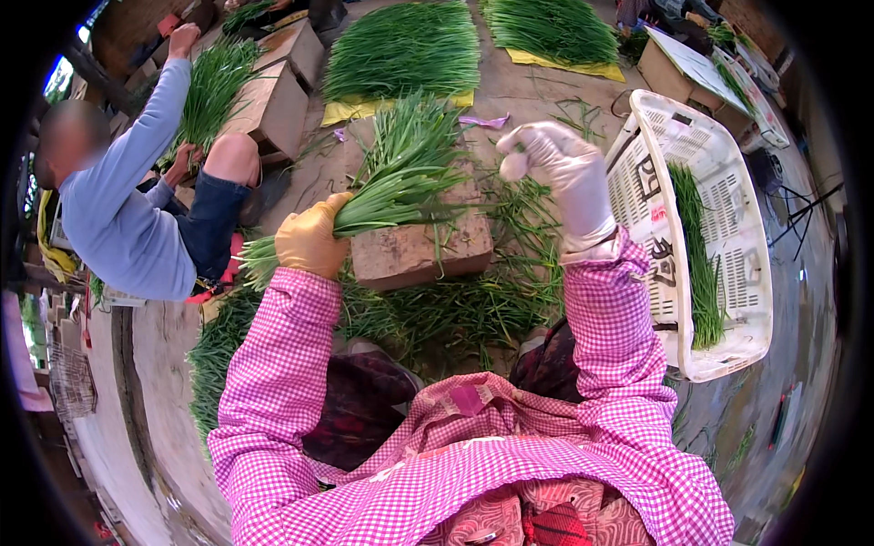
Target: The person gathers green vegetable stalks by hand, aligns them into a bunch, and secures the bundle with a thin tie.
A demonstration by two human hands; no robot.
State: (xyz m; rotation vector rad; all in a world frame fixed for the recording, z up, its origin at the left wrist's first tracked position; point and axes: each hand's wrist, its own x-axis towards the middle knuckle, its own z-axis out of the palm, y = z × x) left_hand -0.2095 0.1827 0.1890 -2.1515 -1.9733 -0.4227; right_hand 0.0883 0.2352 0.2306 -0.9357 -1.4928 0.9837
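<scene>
My left hand (312,238), in a yellowish glove, is closed around a bunch of green chives (391,193). The pale stalk ends stick out to the left of my fist, while the leaves fan out over a wooden block (421,253) in front of me. My right hand (566,173), in a white glove, is raised to the right of the block, apart from the bunch. Its fingers are curled toward the thumb, and what they may pinch is too small to make out. Loose chive leaves (455,309) litter the ground below the block.
A white plastic crate (754,300) with some chives inside stands at my right. Beyond the block, piles of chives (401,50) lie on yellow sheets (583,68). To my left a seated co-worker (127,209) handles chives beside another box (264,105). More chives (218,341) lie by my left arm.
</scene>
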